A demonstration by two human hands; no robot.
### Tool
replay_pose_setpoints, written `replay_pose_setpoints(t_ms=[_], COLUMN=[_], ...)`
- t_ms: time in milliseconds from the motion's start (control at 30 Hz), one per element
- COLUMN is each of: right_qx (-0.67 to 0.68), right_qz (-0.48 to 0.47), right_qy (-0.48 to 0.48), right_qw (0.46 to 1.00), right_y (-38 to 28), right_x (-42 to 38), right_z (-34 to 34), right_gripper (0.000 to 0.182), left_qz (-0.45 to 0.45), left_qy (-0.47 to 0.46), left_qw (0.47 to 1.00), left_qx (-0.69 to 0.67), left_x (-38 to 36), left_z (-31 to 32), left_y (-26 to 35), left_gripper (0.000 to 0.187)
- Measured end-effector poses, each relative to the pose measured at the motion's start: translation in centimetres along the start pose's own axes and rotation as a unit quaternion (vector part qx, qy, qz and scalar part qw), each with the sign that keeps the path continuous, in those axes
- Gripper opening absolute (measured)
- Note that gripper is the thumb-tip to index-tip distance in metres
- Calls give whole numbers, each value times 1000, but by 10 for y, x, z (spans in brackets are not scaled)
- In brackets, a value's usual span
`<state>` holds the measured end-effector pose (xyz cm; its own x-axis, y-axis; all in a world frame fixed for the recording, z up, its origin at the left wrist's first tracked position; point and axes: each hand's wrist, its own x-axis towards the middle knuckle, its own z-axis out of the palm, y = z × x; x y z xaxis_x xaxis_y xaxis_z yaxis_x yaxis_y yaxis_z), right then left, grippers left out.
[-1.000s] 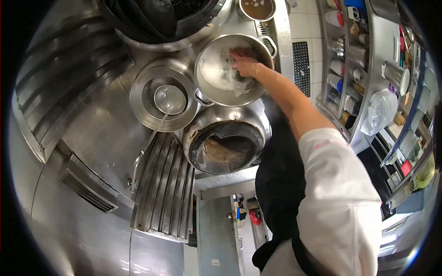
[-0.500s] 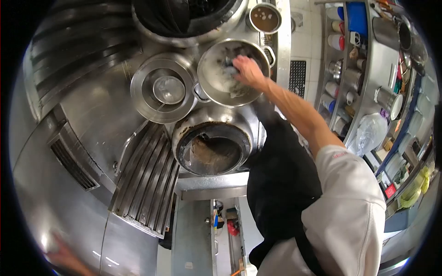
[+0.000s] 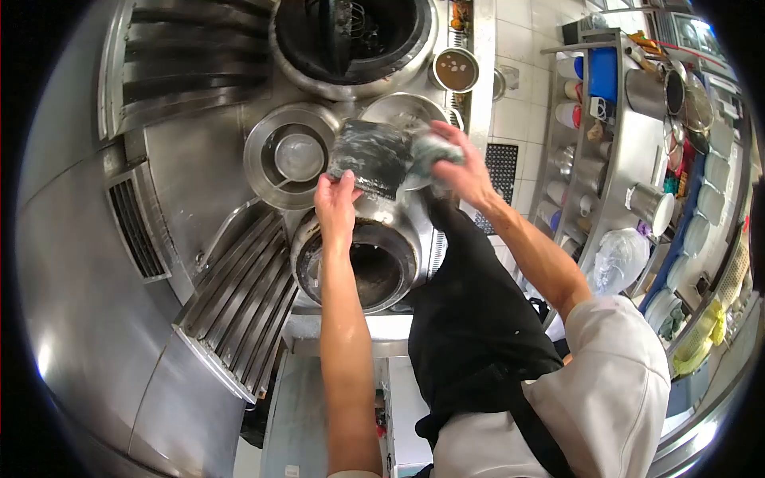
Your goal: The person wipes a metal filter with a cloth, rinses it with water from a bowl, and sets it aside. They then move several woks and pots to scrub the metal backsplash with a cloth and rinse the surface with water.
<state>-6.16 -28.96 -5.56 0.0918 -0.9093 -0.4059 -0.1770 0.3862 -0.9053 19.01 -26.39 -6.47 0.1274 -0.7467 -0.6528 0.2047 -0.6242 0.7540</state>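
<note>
My left hand (image 3: pixel 338 199) grips the lower left corner of a dark, flat, roughly rectangular piece (image 3: pixel 371 151). White suds streak its surface. Wadded in my right hand (image 3: pixel 468 169) is a wet grey-green cloth (image 3: pixel 434 156), blurred and held at the right edge of the piece. Both are above a two-handled steel pot (image 3: pixel 402 102), whose near part they hide. A steel basin (image 3: pixel 259 151) with a round strainer (image 3: pixel 300 157) in it stands to the left. Below my hands sits a wok (image 3: pixel 370 267) in its burner ring, partly covered by my left forearm.
A large blackened wok burner (image 3: pixel 287 48) lies at the far side, beside a small pot of brown liquid (image 3: pixel 456 70). Ridged metal panels (image 3: pixel 239 307) lean at the left. Shelves (image 3: pixel 613 143) with pots and containers run along the right, past a tiled floor (image 3: pixel 514 103).
My right hand has lifted out of the pot with the cloth. My left hand has come in from the lower left, and the dark flat piece is now raised above the pot.
</note>
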Motion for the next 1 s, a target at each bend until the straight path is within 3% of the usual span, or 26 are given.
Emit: replay_pose_setpoints(t_ms=[67,100,133,167,233,267,300,333,367,400,433,533,567,633,667,700,733,767,800,833,867,900,933,967,1000], right_qx=[-22,-18,77,27,22,37,41,79,123,149,111,-23,-18,156,278,288,379,459,459,416,389,316,305,274,247], right_qz=[119,180,168,69,-10,41,20,-31,-88,-114,-155,-230,-211,-33,96,97,205,308,235,203,130,93,57,-50,-119], right_qy=[72,104,129,160,61,-66,-146,-199,-256,-273,-273,-237,-237,-278,-262,-255,-235,-214,-191,-171,-175,-139,-155,-123,-55], right_qw=[990,978,974,984,998,996,988,976,955,943,943,944,948,947,919,918,871,805,835,870,895,934,938,952,960], right_y=[-3,4,11,47,35,16,31,20,7,-3,-11,-18,-16,1,8,11,10,7,-6,-49,-75,-110,-182,-231,-287], right_x=[-4,-2,3,10,13,6,4,-6,-21,-32,-36,-48,-52,-52,-50,-48,-41,-30,-17,1,24,46,66,89,109], right_z=[5,12,26,44,84,96,122,138,158,170,174,187,192,202,210,211,212,215,231,235,255,277,280,295,310], right_gripper=[46,47,50,52,61,73,84,85,87,84,81,70,66,63,61,61,61,61,59,58,62,67,69,69,68], left_qz=[54,58,90,118,115,126,133,174,152,127,162,101,72,194,206,235,302,330,345,382,403,293,271,223,238], left_qy=[109,115,140,166,156,141,135,139,149,135,118,32,-11,-13,19,79,207,275,350,381,400,425,411,397,358], left_qw=[992,991,981,955,945,943,928,913,917,922,919,908,907,865,826,785,715,630,539,482,533,297,288,254,297], left_qx=[-25,-24,96,218,265,274,322,340,336,339,339,404,415,463,524,567,596,647,684,690,627,803,821,853,853], left_x=[-2,-5,-3,-5,-25,-34,-37,-49,-53,-69,-82,-114,-125,-140,-154,-164,-173,-184,-195,-202,-211,-228,-238,-241,-236], left_z=[-1,-5,-10,-15,-10,-10,-17,-17,-28,-39,-49,-76,-77,-115,-127,-147,-172,-219,-265,-290,-311,-323,-360,-373,-390], left_y=[-7,-11,-17,-19,1,9,5,17,15,30,34,47,62,70,128,182,229,281,333,395,451,501,534,556,570], left_gripper=[17,17,20,22,22,20,18,18,20,23,25,28,30,36,45,45,46,57,69,82,87,85,83,74,72])
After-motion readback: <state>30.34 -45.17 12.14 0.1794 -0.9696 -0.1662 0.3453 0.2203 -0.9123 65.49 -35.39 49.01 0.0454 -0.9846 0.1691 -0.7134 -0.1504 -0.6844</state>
